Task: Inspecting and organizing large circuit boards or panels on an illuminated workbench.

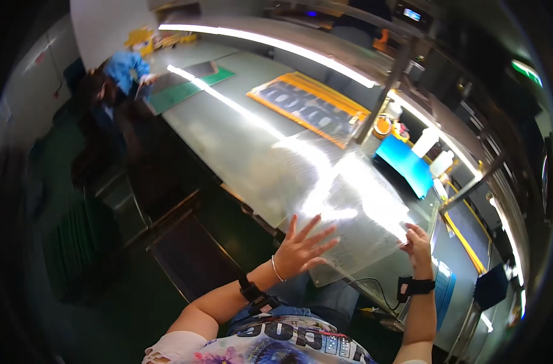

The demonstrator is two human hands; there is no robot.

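Observation:
A large clear plastic sheet (pixel 367 246) lies slanted over the near end of the worktable, with bright lamp glare across it. My right hand (pixel 418 247) pinches the sheet's right edge between thumb and fingers. At the sheet's near left side, my left hand (pixel 303 247) is open with its fingers spread. Whether the left fingertips touch the sheet I cannot tell. Both wrists carry black straps with small boxes.
Behind the sheet lie a yellow-edged framed panel (pixel 310 103) and a blue curved sheet (pixel 404 165) beside white bottles (pixel 425 142). A post (pixel 388 91) and light tubes rise over the table. At the far left a person in blue (pixel 126 71) works by a green mat (pixel 179 94).

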